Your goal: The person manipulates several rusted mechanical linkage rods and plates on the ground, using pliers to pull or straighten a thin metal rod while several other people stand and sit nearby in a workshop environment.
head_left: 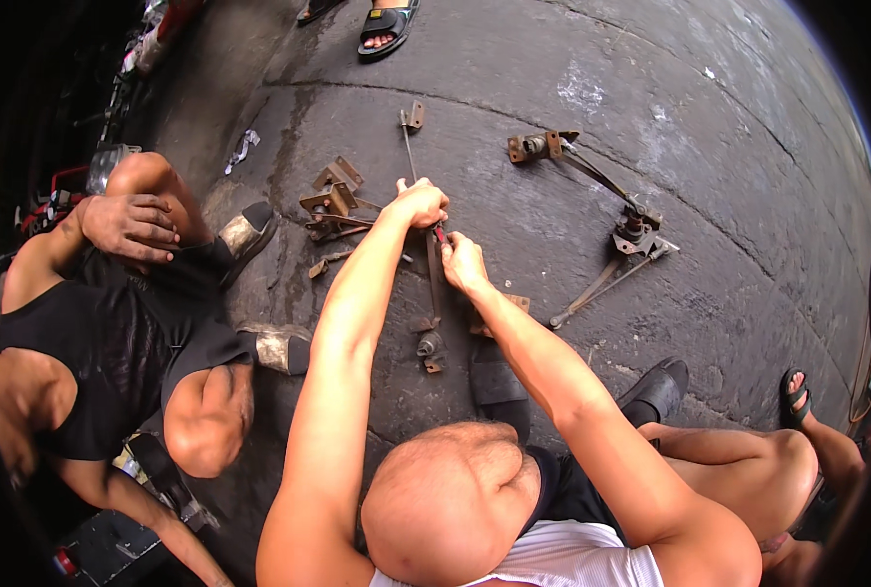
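In front of me on the dark ground lies a long, rusty metal linkage (435,286), with a bracket (416,116) at its far end and a round pivot (430,344) at its near end. My left hand (421,203) is closed around the middle of it, where its thin rod (409,147) meets the flat bar. Just to the right and nearer, my right hand (465,264) is closed on a small red-handled tool (440,234). That tool touches or nearly touches the linkage beside my left fingers; its working end is hidden.
Left of my arms lie rusty brackets and bars (330,201). Another linkage assembly (635,230) spreads out on the right. A co-worker (93,323) sits at the left, hand resting on a knee. Sandaled feet (387,34) of others show at the top and the right edge.
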Tool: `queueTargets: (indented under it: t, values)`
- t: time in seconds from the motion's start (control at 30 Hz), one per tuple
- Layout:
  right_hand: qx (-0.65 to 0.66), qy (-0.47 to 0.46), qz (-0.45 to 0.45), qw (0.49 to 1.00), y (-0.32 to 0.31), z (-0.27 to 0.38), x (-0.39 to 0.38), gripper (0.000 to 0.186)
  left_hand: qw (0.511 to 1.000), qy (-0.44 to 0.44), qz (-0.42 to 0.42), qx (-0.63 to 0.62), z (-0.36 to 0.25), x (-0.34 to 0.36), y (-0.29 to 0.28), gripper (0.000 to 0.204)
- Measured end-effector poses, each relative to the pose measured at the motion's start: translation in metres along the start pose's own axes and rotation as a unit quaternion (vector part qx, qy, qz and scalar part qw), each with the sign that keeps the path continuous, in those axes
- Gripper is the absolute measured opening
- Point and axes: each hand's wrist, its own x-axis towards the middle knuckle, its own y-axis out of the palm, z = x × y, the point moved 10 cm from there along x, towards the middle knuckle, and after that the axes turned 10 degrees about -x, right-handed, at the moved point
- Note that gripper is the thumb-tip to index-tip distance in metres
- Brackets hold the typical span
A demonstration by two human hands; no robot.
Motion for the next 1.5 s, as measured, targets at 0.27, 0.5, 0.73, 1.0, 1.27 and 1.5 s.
queueTargets:
  t: [0.27, 0.5, 0.73, 1.0, 1.27, 1.5]
  values:
    - [-0.031, 0.027, 0.032, 0.999, -0.004, -0.001, 0.008, 0.035, 0.995, -0.021, 0.035, -0.088, 0.004, -0.001, -0.016, 0.031]
    - [-0.035, 0.022, 0.057, 0.997, -0.006, -0.004, 0.007, 0.035, 0.989, 0.019, 0.124, -0.072, -0.004, -0.007, -0.009, 0.047]
    - [-0.070, 0.027, 0.055, 0.996, -0.007, -0.002, 0.009, 0.031, 0.991, 0.036, 0.089, -0.093, -0.003, -0.006, -0.005, 0.043]
    - [-0.044, -0.045, -0.074, 0.995, -0.032, 0.030, 0.033, 0.023, 0.988, -0.051, 0.118, -0.089, -0.006, 0.011, -0.012, 0.037]
    - [0.004, 0.008, -0.069, 0.998, -0.028, 0.010, 0.030, 0.023, 0.995, 0.006, 0.089, -0.033, -0.004, 0.023, 0.004, 0.018]
    - [0.031, 0.043, -0.078, 0.995, -0.044, -0.024, 0.056, 0.018, 0.989, 0.061, -0.118, -0.063, -0.031, -0.001, -0.036, 0.017]
